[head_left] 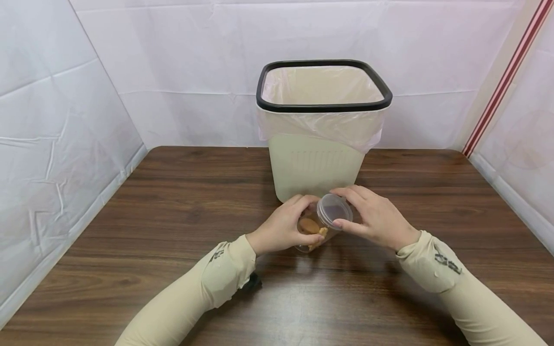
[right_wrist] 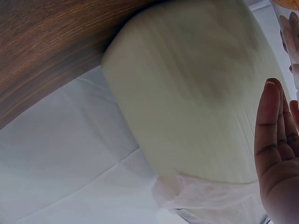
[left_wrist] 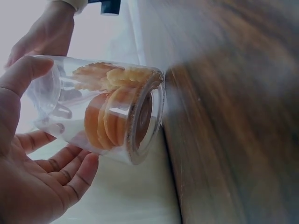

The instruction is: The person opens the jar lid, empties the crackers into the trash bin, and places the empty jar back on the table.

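Note:
A clear plastic jar stands on the table in front of the bin, its top leaning toward my right hand. Inside are round orange-brown cookies and ridged, paler pieces. My left hand grips the jar's side, thumb in front and fingers round the back. At its top is a translucent round lid, which my right hand holds by the rim between thumb and fingers. Whether the lid sits fully on the jar, I cannot tell. In the right wrist view only part of the right hand shows.
Directly behind the jar rises a cream bin with a black rim and a pale pink liner bag. Dark wood table surrounds them. White sheeting hangs at the back and both sides. A small dark object shows beneath the left sleeve.

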`<state>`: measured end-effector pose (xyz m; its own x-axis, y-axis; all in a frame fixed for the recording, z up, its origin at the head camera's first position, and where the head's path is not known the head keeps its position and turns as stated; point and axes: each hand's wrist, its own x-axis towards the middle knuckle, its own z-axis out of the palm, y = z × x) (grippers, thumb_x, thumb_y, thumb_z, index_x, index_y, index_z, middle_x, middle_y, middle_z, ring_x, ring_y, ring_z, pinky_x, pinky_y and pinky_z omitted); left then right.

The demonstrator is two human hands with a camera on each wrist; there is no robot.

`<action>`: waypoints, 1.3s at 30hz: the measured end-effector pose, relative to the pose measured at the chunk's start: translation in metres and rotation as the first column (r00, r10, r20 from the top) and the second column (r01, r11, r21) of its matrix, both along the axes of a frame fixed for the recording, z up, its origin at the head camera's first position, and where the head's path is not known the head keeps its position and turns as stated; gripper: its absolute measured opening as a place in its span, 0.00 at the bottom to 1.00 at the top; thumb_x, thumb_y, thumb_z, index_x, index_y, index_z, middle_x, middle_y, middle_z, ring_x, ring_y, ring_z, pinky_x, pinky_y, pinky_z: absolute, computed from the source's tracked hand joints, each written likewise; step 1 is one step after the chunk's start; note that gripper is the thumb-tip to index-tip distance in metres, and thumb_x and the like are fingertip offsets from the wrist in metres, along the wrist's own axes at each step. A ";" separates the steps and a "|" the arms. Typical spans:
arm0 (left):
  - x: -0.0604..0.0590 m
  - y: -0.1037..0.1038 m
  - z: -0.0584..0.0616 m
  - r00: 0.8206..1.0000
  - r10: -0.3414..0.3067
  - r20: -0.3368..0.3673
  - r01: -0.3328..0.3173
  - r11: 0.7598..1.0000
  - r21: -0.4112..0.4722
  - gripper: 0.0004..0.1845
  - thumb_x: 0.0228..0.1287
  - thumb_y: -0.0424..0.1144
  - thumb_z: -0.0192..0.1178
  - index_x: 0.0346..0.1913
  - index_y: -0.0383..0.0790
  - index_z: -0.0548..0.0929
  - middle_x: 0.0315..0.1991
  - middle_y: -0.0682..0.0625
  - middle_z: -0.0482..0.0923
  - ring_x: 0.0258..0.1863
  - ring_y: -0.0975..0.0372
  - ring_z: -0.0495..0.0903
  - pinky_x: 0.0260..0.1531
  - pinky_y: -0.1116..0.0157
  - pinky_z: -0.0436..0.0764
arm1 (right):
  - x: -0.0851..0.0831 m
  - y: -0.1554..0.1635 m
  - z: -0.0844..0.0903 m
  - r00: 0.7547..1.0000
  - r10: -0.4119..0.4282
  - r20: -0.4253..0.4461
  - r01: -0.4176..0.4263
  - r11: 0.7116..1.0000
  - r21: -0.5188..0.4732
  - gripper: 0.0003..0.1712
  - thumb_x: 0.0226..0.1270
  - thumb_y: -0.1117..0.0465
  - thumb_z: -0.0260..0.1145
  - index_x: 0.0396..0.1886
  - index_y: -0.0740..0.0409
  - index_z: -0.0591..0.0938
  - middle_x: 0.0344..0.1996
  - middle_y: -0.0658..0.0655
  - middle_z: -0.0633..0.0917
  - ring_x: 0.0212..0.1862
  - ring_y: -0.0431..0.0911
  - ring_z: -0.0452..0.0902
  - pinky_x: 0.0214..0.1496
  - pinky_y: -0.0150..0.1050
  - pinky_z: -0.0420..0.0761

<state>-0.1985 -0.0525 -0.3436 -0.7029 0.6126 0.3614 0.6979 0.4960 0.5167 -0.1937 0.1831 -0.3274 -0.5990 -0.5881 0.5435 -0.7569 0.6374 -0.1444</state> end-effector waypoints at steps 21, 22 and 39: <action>-0.001 -0.001 0.000 0.999 -0.004 -0.047 0.002 1.000 -0.031 0.33 0.50 0.46 0.72 0.59 0.41 0.73 0.48 0.46 0.77 0.48 0.58 0.76 0.50 0.63 0.78 | 0.001 -0.002 0.000 0.995 0.010 -0.102 -0.009 1.000 0.009 0.43 0.64 0.26 0.47 0.53 0.59 0.78 0.43 0.55 0.81 0.43 0.46 0.78 0.40 0.42 0.81; -0.001 -0.001 0.000 0.999 -0.004 -0.048 0.002 1.000 -0.031 0.33 0.50 0.46 0.72 0.59 0.41 0.73 0.48 0.46 0.77 0.48 0.58 0.76 0.50 0.63 0.78 | 0.001 -0.002 0.001 0.995 0.009 -0.103 -0.008 1.000 0.010 0.43 0.64 0.26 0.47 0.53 0.59 0.78 0.43 0.55 0.81 0.43 0.46 0.78 0.40 0.42 0.81; -0.002 -0.001 0.000 0.999 -0.012 -0.031 0.011 1.000 -0.028 0.33 0.50 0.46 0.72 0.59 0.41 0.73 0.50 0.45 0.77 0.50 0.56 0.77 0.51 0.62 0.78 | 0.002 -0.005 0.000 0.992 0.003 -0.130 -0.005 1.000 -0.013 0.43 0.65 0.27 0.46 0.51 0.60 0.79 0.41 0.55 0.81 0.41 0.44 0.77 0.38 0.41 0.80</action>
<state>-0.2005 -0.0540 -0.3435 -0.6842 0.6309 0.3660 0.7194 0.5014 0.4807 -0.1921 0.1784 -0.3278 -0.5206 -0.5822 0.6245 -0.7722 0.6332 -0.0533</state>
